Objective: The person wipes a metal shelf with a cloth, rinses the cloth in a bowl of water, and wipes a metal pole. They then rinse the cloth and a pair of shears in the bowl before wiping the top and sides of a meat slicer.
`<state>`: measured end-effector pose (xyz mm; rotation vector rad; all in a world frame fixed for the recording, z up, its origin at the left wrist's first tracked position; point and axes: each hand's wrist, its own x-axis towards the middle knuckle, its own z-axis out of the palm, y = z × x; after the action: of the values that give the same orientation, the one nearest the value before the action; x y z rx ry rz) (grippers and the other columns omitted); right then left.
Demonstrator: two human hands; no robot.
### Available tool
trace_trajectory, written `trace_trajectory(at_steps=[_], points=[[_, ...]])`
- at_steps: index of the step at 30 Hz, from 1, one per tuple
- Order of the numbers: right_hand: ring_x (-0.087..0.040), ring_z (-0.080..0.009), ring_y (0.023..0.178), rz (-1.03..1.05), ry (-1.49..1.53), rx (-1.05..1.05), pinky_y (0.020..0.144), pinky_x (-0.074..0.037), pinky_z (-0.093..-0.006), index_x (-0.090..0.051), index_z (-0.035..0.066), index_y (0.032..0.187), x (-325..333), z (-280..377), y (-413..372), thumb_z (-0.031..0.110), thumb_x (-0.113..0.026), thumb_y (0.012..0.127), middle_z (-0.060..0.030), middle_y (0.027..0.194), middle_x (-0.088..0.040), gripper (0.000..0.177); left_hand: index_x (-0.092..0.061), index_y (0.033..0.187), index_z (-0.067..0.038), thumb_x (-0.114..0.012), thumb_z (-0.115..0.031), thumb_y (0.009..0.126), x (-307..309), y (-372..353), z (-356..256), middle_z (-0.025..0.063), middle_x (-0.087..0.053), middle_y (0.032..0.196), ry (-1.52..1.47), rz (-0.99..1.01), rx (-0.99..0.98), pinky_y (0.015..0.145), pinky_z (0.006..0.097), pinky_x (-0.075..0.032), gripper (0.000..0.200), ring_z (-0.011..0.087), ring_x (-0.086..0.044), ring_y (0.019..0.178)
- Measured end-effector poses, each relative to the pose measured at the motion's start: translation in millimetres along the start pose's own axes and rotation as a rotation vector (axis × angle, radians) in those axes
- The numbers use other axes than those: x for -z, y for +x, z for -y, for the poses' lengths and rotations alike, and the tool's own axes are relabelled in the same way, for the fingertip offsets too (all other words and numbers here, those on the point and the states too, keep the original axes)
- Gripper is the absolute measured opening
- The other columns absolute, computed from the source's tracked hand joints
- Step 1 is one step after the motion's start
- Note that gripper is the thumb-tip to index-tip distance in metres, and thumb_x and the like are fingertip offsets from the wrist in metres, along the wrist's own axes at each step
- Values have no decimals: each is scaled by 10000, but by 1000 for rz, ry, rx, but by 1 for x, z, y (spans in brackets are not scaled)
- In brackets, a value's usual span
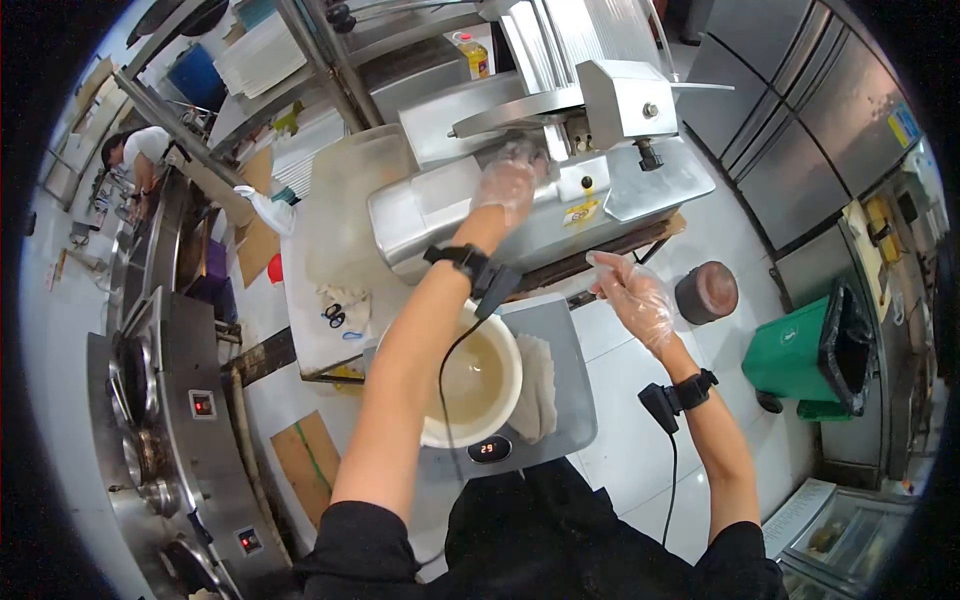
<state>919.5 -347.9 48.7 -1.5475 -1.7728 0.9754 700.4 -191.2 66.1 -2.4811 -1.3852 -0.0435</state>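
Observation:
My left hand (508, 185), in a clear plastic glove, reaches onto the metal slicer (430, 205), below its round blade (520, 110). Its fingers are blurred against the machine, and what they touch is hidden. To the right, my right hand (635, 300), gloved the same way, hangs in the air past the slicer's front edge. Its fingers are loosely bent and apart, with nothing in them. Below my left forearm stands a white tub (512, 385) of cloudy liquid on a grey surface with a lit number display (489, 449). A pale cloth (538, 390) lies beside the tub.
Scissors (334, 316) and a rag lie on the white table (315, 350) at left. A brown round container (707, 292) and a green bin (795, 350) stand on the floor at right. Steel cookers (195, 400) line the left side; another person (140, 155) stands far back.

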Motion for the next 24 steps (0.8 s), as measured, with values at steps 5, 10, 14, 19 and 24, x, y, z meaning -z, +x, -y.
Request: trace_trajectory(at_steps=[5,10,14,19,24], points=[[-617,-114,762,21,20,-3,736,-493,-270,-564,38,1271,4,-8,-4,240,-465,986,-52,813,-669,362,-527,1283,-135,-513,-60,853,-10,-79,34,158,-543,1282,-120,-236,-179,947,393,-501,437,308,-558,1160],[-691,-205,780,-23,15,13,719,-509,-332,-577,94,1246,5,-34,-6,228,-483,956,-107,793,-704,332,-556,1232,-149,-488,-36,853,10,-83,44,169,-532,1292,-268,-68,118,947,413,-500,402,321,-527,1195],[-626,-119,774,30,37,-25,747,-498,-274,-558,47,1282,1,-15,-5,204,-464,974,-55,817,-670,358,-534,1248,-109,-498,-103,890,-8,-16,27,190,-591,1178,-174,-41,173,874,420,-520,359,332,-584,1084],[-632,-115,789,42,166,7,752,-494,-263,-549,56,1277,-11,2,3,206,-487,952,-55,845,-671,364,-550,1229,-89,-421,-114,921,-3,-3,-9,140,-627,1161,-44,58,100,895,386,-511,335,320,-584,1099],[-616,-172,1021,80,674,-77,869,-509,-322,-417,26,1383,-35,17,30,337,-525,983,-91,1196,-607,518,-566,1237,-96,-481,-37,886,4,-72,-25,105,-609,1204,-302,-279,47,916,373,-507,366,293,-573,1139]])
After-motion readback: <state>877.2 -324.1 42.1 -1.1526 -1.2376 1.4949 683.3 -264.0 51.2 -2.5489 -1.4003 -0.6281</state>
